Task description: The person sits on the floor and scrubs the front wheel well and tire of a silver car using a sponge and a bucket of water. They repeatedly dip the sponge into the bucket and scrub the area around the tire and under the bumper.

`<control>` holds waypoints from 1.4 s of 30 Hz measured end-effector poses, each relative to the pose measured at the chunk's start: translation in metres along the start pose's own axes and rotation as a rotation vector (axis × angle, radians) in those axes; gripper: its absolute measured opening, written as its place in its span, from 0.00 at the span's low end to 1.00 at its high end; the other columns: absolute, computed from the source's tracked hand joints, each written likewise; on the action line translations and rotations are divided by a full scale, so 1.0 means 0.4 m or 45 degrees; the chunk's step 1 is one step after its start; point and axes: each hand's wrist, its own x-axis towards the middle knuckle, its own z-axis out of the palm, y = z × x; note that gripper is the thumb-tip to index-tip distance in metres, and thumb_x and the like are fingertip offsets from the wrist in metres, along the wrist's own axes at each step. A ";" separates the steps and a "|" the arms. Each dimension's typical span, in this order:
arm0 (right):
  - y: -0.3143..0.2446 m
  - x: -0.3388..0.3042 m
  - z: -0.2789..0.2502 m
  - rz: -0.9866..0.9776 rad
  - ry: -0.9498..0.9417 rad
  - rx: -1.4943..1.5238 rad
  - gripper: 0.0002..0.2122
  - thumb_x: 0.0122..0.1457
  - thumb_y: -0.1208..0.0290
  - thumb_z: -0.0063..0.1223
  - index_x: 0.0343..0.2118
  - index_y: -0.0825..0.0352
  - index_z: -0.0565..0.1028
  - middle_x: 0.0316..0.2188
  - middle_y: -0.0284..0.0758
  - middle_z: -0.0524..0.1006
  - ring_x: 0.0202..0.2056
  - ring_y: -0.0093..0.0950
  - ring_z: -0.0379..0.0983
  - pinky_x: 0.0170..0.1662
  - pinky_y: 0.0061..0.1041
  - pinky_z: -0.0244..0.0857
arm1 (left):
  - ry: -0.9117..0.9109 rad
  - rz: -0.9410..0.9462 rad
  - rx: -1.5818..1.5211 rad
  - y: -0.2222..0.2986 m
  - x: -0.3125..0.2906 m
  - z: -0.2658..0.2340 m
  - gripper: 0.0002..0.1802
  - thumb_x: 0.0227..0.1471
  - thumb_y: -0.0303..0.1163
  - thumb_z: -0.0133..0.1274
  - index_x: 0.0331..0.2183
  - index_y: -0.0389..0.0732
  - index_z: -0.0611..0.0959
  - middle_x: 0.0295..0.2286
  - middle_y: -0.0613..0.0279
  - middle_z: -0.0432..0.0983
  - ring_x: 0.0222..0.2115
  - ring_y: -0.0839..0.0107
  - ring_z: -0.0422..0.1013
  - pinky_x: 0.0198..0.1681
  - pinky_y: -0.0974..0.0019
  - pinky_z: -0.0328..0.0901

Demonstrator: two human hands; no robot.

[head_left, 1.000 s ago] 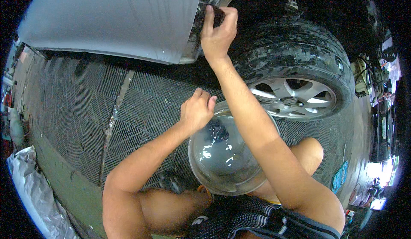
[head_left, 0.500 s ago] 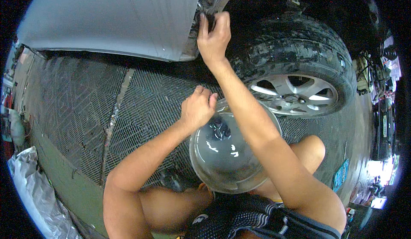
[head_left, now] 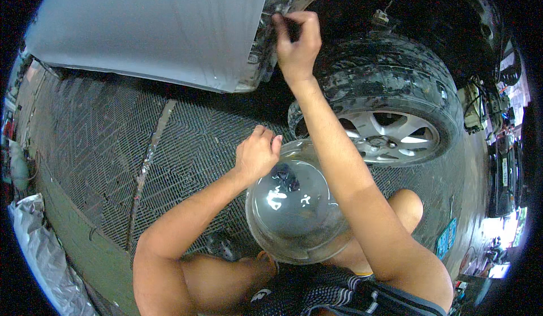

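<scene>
- Ribbed dark flooring [head_left: 195, 140], as I view it through the head camera, fills the middle ground; a pale strip [head_left: 151, 152] crosses it, and a green band [head_left: 79, 220] borders it at lower left beside a crumpled silvery sheet [head_left: 48, 254].
- Upper left: a grey-silver vehicle panel [head_left: 153, 27] above the floor, its right-hand edge meeting a soiled, exposed section of bodywork [head_left: 261, 50].
- Upper right: a dark wheel arch [head_left: 348, 7] over a scuffed, dirt-marked tyre [head_left: 384, 84] with a silver spoked wheel [head_left: 380, 142] (its left part hidden by the right forearm [head_left: 345, 155]).
- Right hand [head_left: 300, 44]: raised at the exposed bodywork, just right of the panel edge, thumb and forefinger bent into a ring. I see darkness between them, but cannot tell whether it is a held thing or background; the thumb tip is blurred.
- Left hand [head_left: 258, 153]: lower, at the upper left rim of a clear basin, its fingers loosely curled and its thumb lying alongside. I cannot tell whether it grips the rim.
- Clear basin [head_left: 257, 228]: in front of the person's torso, between the forearms, holding cloudy liquid [head_left: 300, 203] with bright reflections and one dark patch (thing or reflection, I cannot say).
</scene>
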 end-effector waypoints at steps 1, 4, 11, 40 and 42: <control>0.014 -0.008 -0.014 -0.084 -0.068 -0.022 0.12 0.50 0.81 0.66 0.34 0.68 0.73 0.31 0.42 0.74 0.36 0.44 0.73 0.39 0.38 0.68 | -0.007 -0.003 -0.013 0.010 0.004 0.003 0.19 0.63 0.42 0.49 0.35 0.35 0.83 0.40 0.46 0.76 0.37 0.44 0.78 0.40 0.45 0.74; 0.019 -0.064 0.000 0.117 0.029 0.011 0.12 0.49 0.80 0.69 0.33 0.67 0.73 0.30 0.42 0.74 0.34 0.43 0.74 0.37 0.37 0.68 | -0.012 -0.011 -0.024 0.014 0.014 0.007 0.18 0.63 0.42 0.50 0.36 0.36 0.82 0.39 0.47 0.77 0.37 0.43 0.77 0.41 0.45 0.73; -0.008 -0.105 0.014 0.288 0.017 0.042 0.12 0.49 0.81 0.66 0.32 0.69 0.71 0.31 0.43 0.71 0.34 0.45 0.72 0.36 0.38 0.66 | 0.002 0.019 -0.016 0.012 0.006 0.002 0.19 0.63 0.42 0.50 0.35 0.35 0.83 0.39 0.45 0.76 0.36 0.43 0.78 0.39 0.44 0.73; -0.085 -0.073 0.060 0.555 -0.190 -0.147 0.09 0.42 0.78 0.66 0.29 0.65 0.79 0.30 0.41 0.77 0.33 0.44 0.77 0.37 0.43 0.71 | -0.009 0.058 0.046 -0.027 0.017 0.016 0.14 0.62 0.38 0.51 0.37 0.37 0.81 0.37 0.48 0.76 0.36 0.45 0.76 0.40 0.47 0.71; -0.087 -0.058 0.052 0.594 -0.313 -0.260 0.10 0.40 0.77 0.66 0.28 0.63 0.78 0.30 0.38 0.77 0.33 0.43 0.77 0.37 0.41 0.72 | -0.014 0.048 0.031 -0.014 0.017 0.009 0.14 0.62 0.38 0.51 0.37 0.37 0.81 0.37 0.48 0.76 0.36 0.45 0.76 0.40 0.46 0.71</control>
